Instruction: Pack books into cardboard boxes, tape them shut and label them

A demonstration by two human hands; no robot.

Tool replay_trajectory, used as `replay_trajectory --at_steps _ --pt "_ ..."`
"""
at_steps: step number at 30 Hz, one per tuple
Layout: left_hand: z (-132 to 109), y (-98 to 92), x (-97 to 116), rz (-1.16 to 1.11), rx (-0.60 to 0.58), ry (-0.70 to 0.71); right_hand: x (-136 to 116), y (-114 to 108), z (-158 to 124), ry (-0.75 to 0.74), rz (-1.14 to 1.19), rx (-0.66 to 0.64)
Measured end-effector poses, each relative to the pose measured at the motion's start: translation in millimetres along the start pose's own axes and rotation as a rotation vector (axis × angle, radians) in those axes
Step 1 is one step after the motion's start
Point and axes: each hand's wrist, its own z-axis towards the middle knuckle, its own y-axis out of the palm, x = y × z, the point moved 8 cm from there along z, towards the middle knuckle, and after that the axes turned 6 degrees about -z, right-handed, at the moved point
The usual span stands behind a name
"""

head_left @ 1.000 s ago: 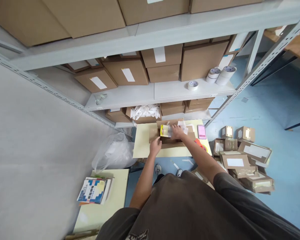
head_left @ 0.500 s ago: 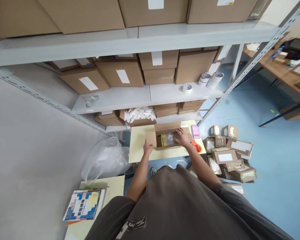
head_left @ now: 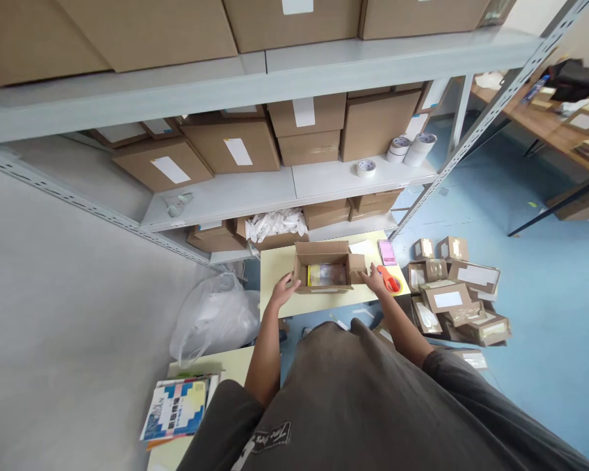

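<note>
A clear plastic pack with a yellow card (head_left: 324,275) lies in an open brown cardboard box (head_left: 321,250). The box sits on a pale yellow surface (head_left: 277,265). The left hand (head_left: 285,290) is just left of the box and the right hand (head_left: 375,280) is just right of it. Both grips are open, fingers apart, w/ nothing held. An orange tape gun (head_left: 389,279) is right of the box, by the right hand. A flat pink pack (head_left: 387,252) is past the box's right corner.

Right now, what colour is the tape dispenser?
The tape dispenser is orange-red; the head view shows it.
</note>
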Motion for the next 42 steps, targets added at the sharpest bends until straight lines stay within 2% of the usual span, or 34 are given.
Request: replay_trajectory --at_steps 3,5,8,11,13,16,20,22,24,26,29,32,35,38,42 --pt "-12 23.4 -2 0.036 -0.179 0.01 3 12 -4 0.09 0.227 0.001" --pt "-14 30.9 -7 0.082 -0.193 0.005 -6 14 -6 0.077 0.318 0.014" --pt "-12 33.9 -14 0.086 -0.149 0.008 -32 20 -7 -0.039 0.369 -0.023" --pt "-7 33.4 -19 0.037 -0.105 0.02 -61 38 -13 -0.19 0.317 -0.173" --pt "-4 30.7 -22 0.017 -0.055 0.015 -71 51 -18 -0.237 0.225 -0.264" --pt "0 26.9 -22 0.035 0.025 -0.019 -70 59 -25 -0.242 0.145 -0.308" --pt "3 20.9 -17 0.144 0.171 -0.087 -58 52 -29 -0.247 0.207 -0.309" --pt "2 18.7 -14 0.203 0.242 -0.104 -52 47 -29 -0.29 0.127 -0.253" --pt "4 19.8 -8 0.279 0.257 -0.084 -46 43 -28 -0.323 -0.018 -0.152" --pt "10 22.3 1 0.402 0.225 -0.067 -39 45 -23 -0.306 -0.164 -0.089" --pt "32 28.0 25 0.682 0.111 -0.015 -40 51 -8 -0.293 -0.377 -0.085" --pt "63 45.1 59 0.959 -0.092 0.174 -68 53 15 -0.422 -0.611 -0.078" --pt "88 58.5 81 1.064 -0.245 0.307 -100 56 34 -0.566 -0.78 -0.091" --pt "102 58.0 84 1.079 -0.26 0.323 -113 60 39 -0.621 -0.835 -0.147" --pt "97 53.3 78 1.063 -0.187 0.389 -104 62 26 -0.592 -0.833 -0.125"
